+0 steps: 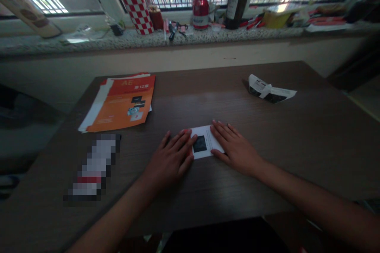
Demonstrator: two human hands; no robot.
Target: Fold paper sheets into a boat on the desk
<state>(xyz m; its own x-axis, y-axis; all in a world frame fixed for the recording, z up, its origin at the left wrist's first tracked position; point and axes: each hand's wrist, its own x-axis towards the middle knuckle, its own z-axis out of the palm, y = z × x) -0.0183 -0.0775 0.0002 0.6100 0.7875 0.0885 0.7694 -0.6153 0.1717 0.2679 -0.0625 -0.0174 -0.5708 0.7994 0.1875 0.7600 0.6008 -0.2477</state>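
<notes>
A folded sheet of printed paper (204,142) lies on the brown table (190,197) in front of me. It is white with a dark square picture and some text, and a bit of red shows at its left edge. My left hand (175,152) rests flat on that left end, fingers stretched out and covering part of it. On the right end lies my right hand (233,144), palm down with its fingers extended. Farther back on the right sits a folded paper piece (270,89), its ends raised off the tabletop.
An orange printed stack of sheets (121,102) lies at the back left. Nearer, a pixelated phone-like object (95,166) rests on the table. Along the granite windowsill (97,43) stand a checkered cup (138,12), a red can (200,12) and a dark bottle (237,2).
</notes>
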